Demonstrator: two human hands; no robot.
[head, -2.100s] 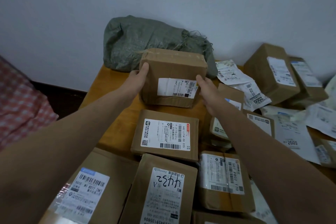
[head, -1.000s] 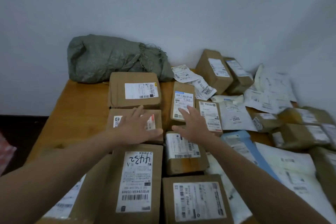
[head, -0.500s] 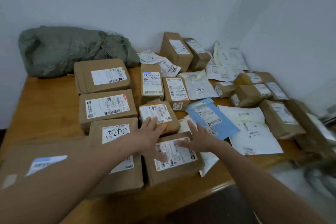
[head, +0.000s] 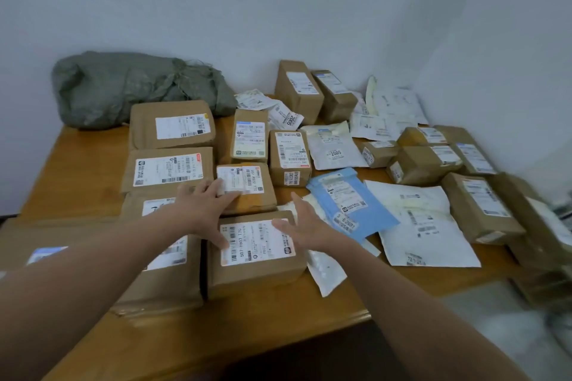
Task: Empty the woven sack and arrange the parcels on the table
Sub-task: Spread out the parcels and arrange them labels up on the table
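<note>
The grey-green woven sack (head: 130, 86) lies crumpled at the back left of the wooden table (head: 77, 170), against the wall. Several brown cardboard parcels with white labels lie in rows in front of it. My left hand (head: 204, 210) is spread flat, fingers apart, over the near brown parcel (head: 257, 269) and the one behind it (head: 250, 192). Next to it, my right hand (head: 305, 227) hovers with fingers apart at that near parcel's right edge, beside a blue mailer bag (head: 349, 201). Neither hand grips anything.
White mailer bags (head: 424, 226) and more brown boxes (head: 476, 207) crowd the right half of the table up to the corner walls. Two tall boxes (head: 298, 86) stand at the back. The table's front edge (head: 278, 337) is close below my arms; the floor shows at right.
Both hands let go of the large box, now lying in front of the sack, and drew back to the near parcels. My view swung right and pulled back, showing more of the table.
</note>
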